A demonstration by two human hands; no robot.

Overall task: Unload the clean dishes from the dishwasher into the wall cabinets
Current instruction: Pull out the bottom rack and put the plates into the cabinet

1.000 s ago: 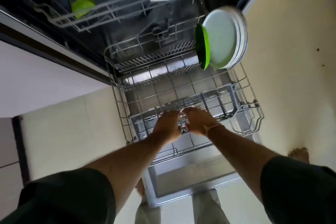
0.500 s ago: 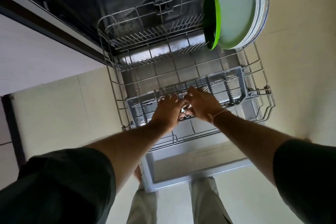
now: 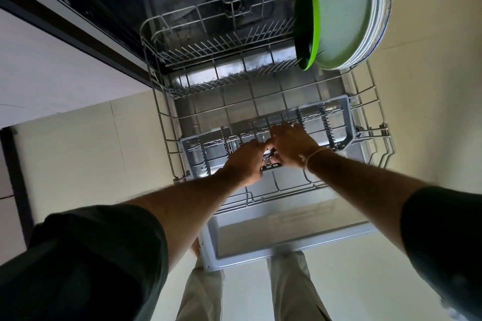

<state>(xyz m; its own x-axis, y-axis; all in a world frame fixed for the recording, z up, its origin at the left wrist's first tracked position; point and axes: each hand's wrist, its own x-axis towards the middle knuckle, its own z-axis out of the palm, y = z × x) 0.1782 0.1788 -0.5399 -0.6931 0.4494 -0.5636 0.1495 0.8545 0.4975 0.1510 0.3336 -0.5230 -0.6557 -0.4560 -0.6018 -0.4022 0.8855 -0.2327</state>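
Left hand (image 3: 246,161) and right hand (image 3: 289,147) curl at the probably light, stiff cutlery basket's (image 3: 349,117) middle, what each grip holds untellable; fragile plates (image 3: 341,13) at one o'clock likely need rim holds.

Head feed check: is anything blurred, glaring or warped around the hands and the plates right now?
Head view: strong wide-angle bending, so the lower rack bows; the stacked plates smear at the rims with slight motion blur; the left hand and right hand are dim over the cutlery basket, so what they hold is unreadable; bright glare off the steel door panel beneath the rack.
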